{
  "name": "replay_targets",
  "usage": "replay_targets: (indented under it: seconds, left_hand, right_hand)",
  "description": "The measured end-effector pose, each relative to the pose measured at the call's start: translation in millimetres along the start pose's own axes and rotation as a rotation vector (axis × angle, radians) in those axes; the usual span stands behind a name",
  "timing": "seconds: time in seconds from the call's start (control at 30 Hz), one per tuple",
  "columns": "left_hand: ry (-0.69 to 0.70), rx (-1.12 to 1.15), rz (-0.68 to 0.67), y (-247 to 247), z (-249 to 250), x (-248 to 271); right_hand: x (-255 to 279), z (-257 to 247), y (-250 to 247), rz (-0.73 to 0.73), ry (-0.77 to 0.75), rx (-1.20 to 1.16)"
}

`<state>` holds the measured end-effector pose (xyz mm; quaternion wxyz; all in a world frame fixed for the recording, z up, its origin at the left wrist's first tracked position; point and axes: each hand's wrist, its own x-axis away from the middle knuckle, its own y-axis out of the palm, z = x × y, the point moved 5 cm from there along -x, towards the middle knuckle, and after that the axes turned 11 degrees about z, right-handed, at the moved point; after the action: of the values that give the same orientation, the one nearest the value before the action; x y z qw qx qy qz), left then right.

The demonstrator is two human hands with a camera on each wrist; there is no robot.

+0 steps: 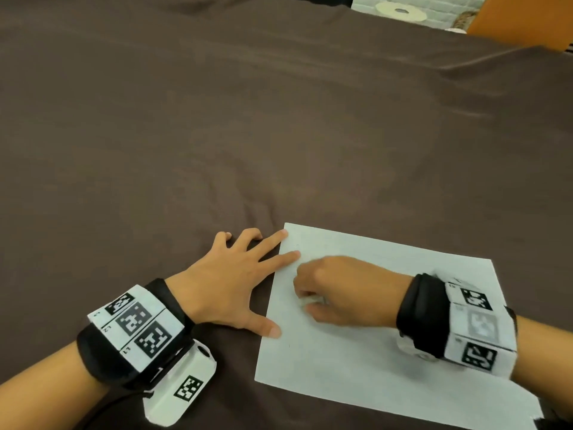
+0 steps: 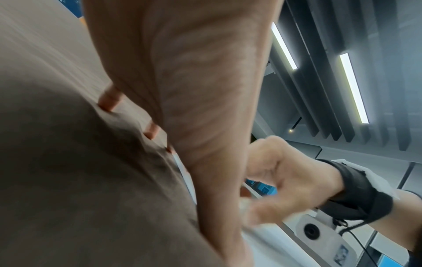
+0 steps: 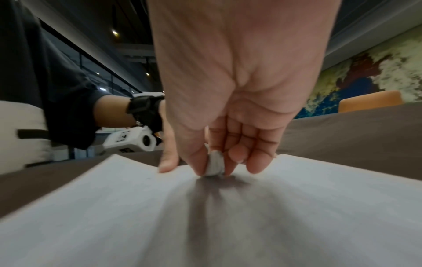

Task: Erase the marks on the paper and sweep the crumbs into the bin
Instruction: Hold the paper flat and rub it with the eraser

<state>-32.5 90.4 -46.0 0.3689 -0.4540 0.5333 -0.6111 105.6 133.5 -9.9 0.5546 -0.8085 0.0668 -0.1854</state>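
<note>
While right hand (image 1: pixel 335 287) pinches eraser (image 3: pixel 214 165) — left hand (image 1: pixel 229 283) flat, paper (image 1: pixel 387 352) on brown cloth (image 1: pixel 217 119).

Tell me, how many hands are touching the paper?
2. The left hand presses fingertips on the paper's left edge; the right hand rubs an eraser on it near the middle.

Right hand (image 1: pixel 344 290), perhaps eraser (image 1: pixel 310 301), on paper (image 1: pixel 387 352)

The right hand (image 1: pixel 335 293) is motion-blurred and hides most of the eraser (image 3: pixel 214 165); the paper's (image 1: pixel 387 352) near-right corner is cut off.
</note>
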Motion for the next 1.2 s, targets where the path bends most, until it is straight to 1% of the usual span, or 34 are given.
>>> replay_targets:
  seconds: [0.07, 0.1, 0.13, 0.23, 0.3, 0.33, 0.43, 0.47, 0.57, 0.6, 0.63, 0.73, 0.77, 0.8, 0.87, 0.9, 0.93, 1.0, 1.03, 1.07, 1.1, 1.2]
  left_hand:
    - [0.001, 0.008, -0.003, -1, 0, 1]
    - [0.001, 0.014, -0.004, -1, 0, 1]
    - [0.001, 0.015, -0.002, -1, 0, 1]
    - [0.001, -0.007, -0.002, 0, 0, 0]
    - [0.000, -0.008, -0.003, 0, 1, 0]
    - [0.002, -0.007, -0.001, 0, 0, 0]
    - [0.004, 0.018, 0.019, 0, 0, 1]
    - [0.005, 0.019, 0.023, 0, -1, 1]
    - [0.005, 0.006, 0.014, 0, -1, 0]
    - [0.005, 0.009, 0.012, 0, -1, 0]
    - [0.006, 0.009, 0.013, 0, 0, 0]
    - [0.004, 0.001, 0.004, 0, 0, 1]
    - [0.003, 0.002, 0.005, 0, -1, 1]
    - [0.002, 0.003, 0.010, 0, -1, 1]
    - [0.006, 0.004, 0.019, 0, -1, 1]
    - [0.005, 0.002, 0.016, 0, -1, 1]
    - [0.003, -0.002, 0.011, 0, -1, 0]
    - [0.003, -0.005, 0.001, 0, 0, 0]
    - [0.004, -0.003, -0.006, -1, 1, 0]
    - [0.004, 0.000, -0.011, -1, 0, 1]
    - [0.004, -0.002, -0.010, 0, 0, 0]
    - [0.006, -0.008, 0.003, 1, -1, 1]
  right_hand:
    - [12, -16, 11, -0.115, -0.076, -0.019]
    - [16, -20, 14, -0.154, -0.084, -0.031]
    - [14, -21, 12, -0.146, -0.077, -0.034]
    - [-4, -1, -3, 0.012, 0.019, 0.027]
    - [-5, 7, -5, 0.033, 0.041, 0.032]
    - [-1, 3, -1, 0.002, 0.012, 0.026]
    - [17, -18, 14, -0.156, -0.087, -0.012]
    - [17, -20, 14, -0.156, -0.082, -0.023]
    - [2, 1, -1, -0.006, 0.026, -0.005]
    - [0, 5, -3, 0.020, 0.039, -0.002]
    - [1, 4, -2, 0.016, 0.025, 0.000]
    - [16, -18, 15, -0.143, -0.084, -0.039]
    - [18, -21, 17, -0.163, -0.091, -0.050]
    - [14, -17, 13, -0.128, -0.076, -0.045]
    - [2, 1, 1, 0.006, 0.006, 0.000]
    - [-1, 8, -3, 0.048, 0.029, 0.011]
    - [-1, 8, -2, 0.053, 0.021, 0.013]
    - [4, -6, 7, -0.045, -0.051, -0.008]
    - [9, -14, 11, -0.107, -0.068, -0.037]
    - [10, -17, 12, -0.124, -0.066, -0.056]
    - [6, -13, 8, -0.086, -0.045, -0.051]
    - [-9, 13, -8, 0.094, 0.059, 0.006]
